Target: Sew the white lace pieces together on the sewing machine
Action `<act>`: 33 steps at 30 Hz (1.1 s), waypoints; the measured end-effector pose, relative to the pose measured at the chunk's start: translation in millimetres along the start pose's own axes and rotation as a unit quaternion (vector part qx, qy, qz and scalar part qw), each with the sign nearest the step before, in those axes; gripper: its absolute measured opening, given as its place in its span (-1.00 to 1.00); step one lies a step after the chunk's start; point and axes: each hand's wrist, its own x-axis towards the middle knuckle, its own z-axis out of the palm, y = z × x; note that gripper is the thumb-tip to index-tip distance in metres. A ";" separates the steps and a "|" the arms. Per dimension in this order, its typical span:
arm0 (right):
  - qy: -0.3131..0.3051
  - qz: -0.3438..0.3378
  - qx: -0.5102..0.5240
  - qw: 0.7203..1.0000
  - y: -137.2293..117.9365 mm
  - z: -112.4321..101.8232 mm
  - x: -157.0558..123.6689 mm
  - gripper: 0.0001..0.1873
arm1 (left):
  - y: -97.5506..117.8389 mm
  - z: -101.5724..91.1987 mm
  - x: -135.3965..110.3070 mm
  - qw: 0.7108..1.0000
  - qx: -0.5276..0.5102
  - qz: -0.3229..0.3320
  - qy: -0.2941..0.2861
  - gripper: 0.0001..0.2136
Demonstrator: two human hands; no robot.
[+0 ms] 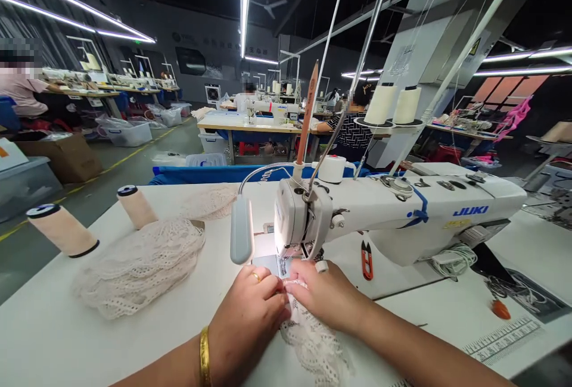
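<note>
Both my hands rest on a strip of white lace (313, 339) that runs toward me from under the needle of a white sewing machine (402, 208). My left hand (250, 315), with a ring and a gold bangle, has its fingers curled and pressed onto the lace's left edge. My right hand (326, 295) pinches the lace just in front of the presser foot (282, 268), fingers pressed together. A small lamp (242, 237) on a bent arm shines on the needle area.
A heap of lace (143, 262) lies on the white table (67, 333) to the left, with two thread cones (62, 229) (136, 205) lying beside it. Red thread snips (366, 259) lie under the machine arm. Other people sit at benches farther back.
</note>
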 end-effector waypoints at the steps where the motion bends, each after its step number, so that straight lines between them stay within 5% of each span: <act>1: 0.005 -0.005 -0.023 1.000 -0.3 -0.6 -3.6 -0.83 | -1.7 0.7 -0.6 1.000 -0.003 -0.003 0.000 -0.84; 5: 0.048 -0.095 -0.132 0.985 -4.5 -0.8 -19.5 -0.84 | -4.4 3.9 -1.3 1.000 0.005 -0.006 0.004 -0.83; 9: 0.058 -0.171 -0.110 0.977 -3.7 9.2 -28.2 -0.76 | -2.2 6.0 -0.4 0.999 0.033 -0.005 0.018 -0.75; 17: 0.019 -0.169 -0.021 0.985 10.3 14.6 -19.5 -0.72 | -4.8 13.6 -4.4 0.993 0.086 0.051 0.067 -0.72; 33: 0.022 -0.107 -0.095 0.989 21.4 11.0 -14.2 -0.78 | 0.3 11.1 -3.6 0.995 0.098 -0.015 0.021 -0.83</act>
